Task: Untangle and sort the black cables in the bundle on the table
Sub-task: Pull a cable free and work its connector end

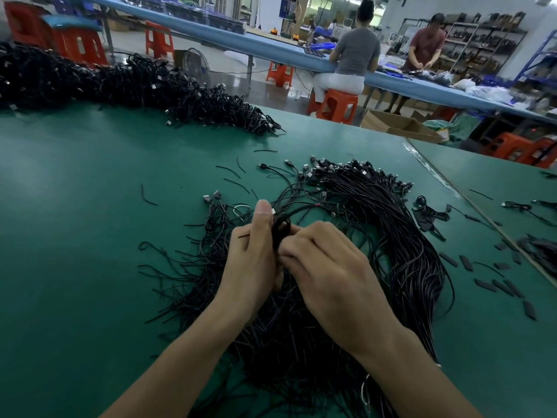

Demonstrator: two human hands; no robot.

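On green table (75, 236), toward its near edge, cable bundle (407, 251) is lying; left hand (251, 267) and right hand (328, 273) are both pinching one looped cable (281, 229). Bigger pile (120, 82) is sitting at table's far-left, blue bench (271, 46) beyond.

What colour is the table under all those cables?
Green: the flat green table top, seen best in the head view.

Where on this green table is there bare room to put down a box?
The widest bare patch is the table's left side, between the far cable pile and the bundle. A few loose strands lie toward the bundle. Right of the bundle it is crowded with short black pieces. The left hand and right hand hold cables mid-bundle.
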